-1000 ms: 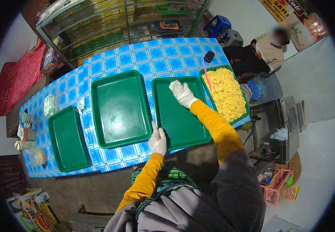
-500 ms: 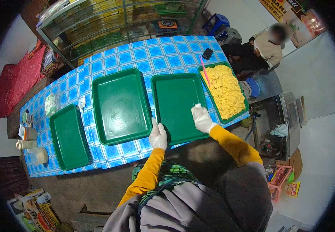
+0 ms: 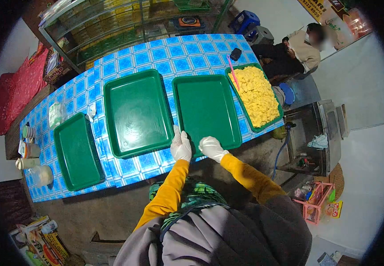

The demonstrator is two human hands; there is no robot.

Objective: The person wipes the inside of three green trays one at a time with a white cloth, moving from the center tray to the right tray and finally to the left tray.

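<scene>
A shallow green tray [image 3: 207, 106] lies on the table in front of me. At its near left corner, my left hand [image 3: 181, 146], in a white glove, grips the rim. My right hand [image 3: 212, 148], also gloved in white, is closed over the tray's near edge; whatever its fingers hold is hidden. To the right sits a green tray heaped with yellow dough-like lumps [image 3: 256, 97], with a pink-handled tool [image 3: 233, 73] resting at its far left side.
A larger green tray [image 3: 136, 115] and a smaller one [image 3: 79, 150] lie to the left on the blue checked tablecloth [image 3: 156, 53]. Jars [image 3: 30, 150] stand at the far left. A small black object [image 3: 235, 54] lies near the back right. Another person [image 3: 305, 51] sits beyond.
My right hand has moved left and toward me, from the tray's right side to its near edge. My left hand stays at the corner. The view has shifted slightly.
</scene>
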